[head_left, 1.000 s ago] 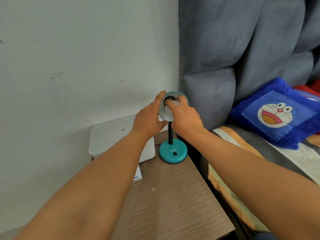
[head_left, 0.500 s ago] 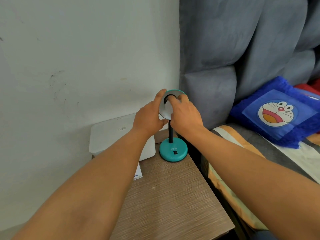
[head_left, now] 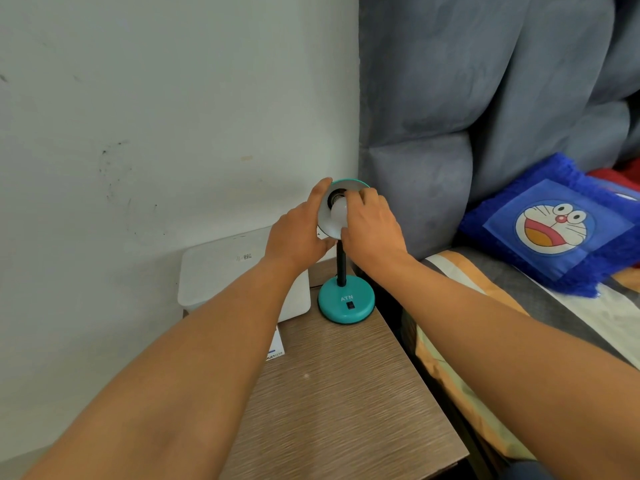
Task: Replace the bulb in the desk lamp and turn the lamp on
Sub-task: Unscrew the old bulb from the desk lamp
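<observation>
A small teal desk lamp stands at the back of a wooden nightstand (head_left: 346,393), on a round teal base (head_left: 346,303) with a black switch and a black neck. Its shade (head_left: 348,184), white inside, faces me. My left hand (head_left: 298,233) grips the shade's left rim. My right hand (head_left: 370,226) holds a white bulb (head_left: 338,213) in front of the dark socket inside the shade. Whether the bulb's base sits in the socket is hidden.
A white box (head_left: 225,271) sits left of the lamp against the wall, with a small white card (head_left: 277,348) below it. A grey padded headboard (head_left: 450,98) and a bed with a blue cartoon cushion (head_left: 554,226) lie to the right.
My right hand has drawn back a little from the socket, and the white bulb now shows clearly between its fingers. My left hand stays on the shade.
</observation>
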